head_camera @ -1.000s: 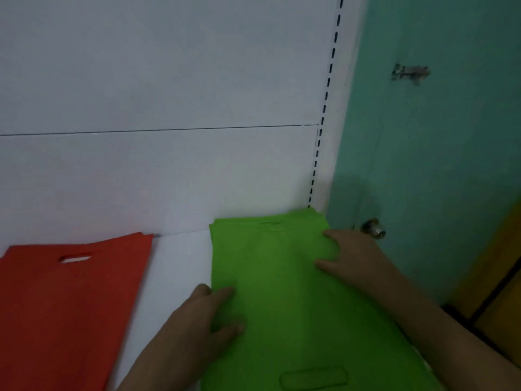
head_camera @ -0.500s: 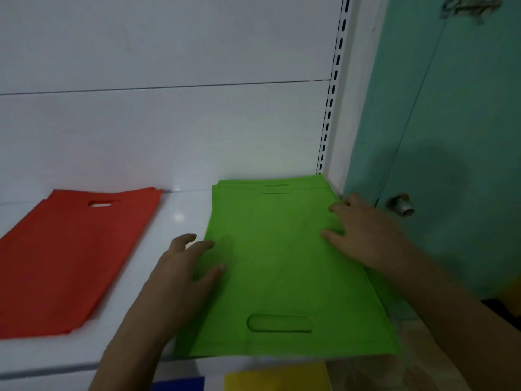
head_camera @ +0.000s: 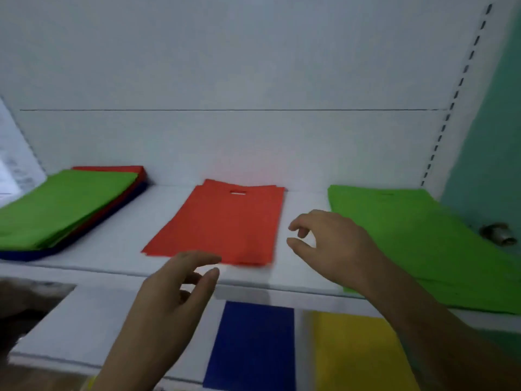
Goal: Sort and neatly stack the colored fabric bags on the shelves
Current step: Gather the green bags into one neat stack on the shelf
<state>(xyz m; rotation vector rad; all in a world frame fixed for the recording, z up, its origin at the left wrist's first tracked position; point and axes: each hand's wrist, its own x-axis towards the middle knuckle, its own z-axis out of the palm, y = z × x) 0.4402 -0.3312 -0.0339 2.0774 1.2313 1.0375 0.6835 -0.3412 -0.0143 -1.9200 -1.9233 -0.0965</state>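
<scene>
Head view: 2 empty hands (head_camera: 180, 289) above shelf (head_camera: 118, 249).

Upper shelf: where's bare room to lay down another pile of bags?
Bare strips lie between the mixed pile and the red bags, and, narrower, between the red bags and the green stack. The left hand and right hand, both empty, hover there. The right end is crowded; the green stack overhangs the upper shelf.
</scene>
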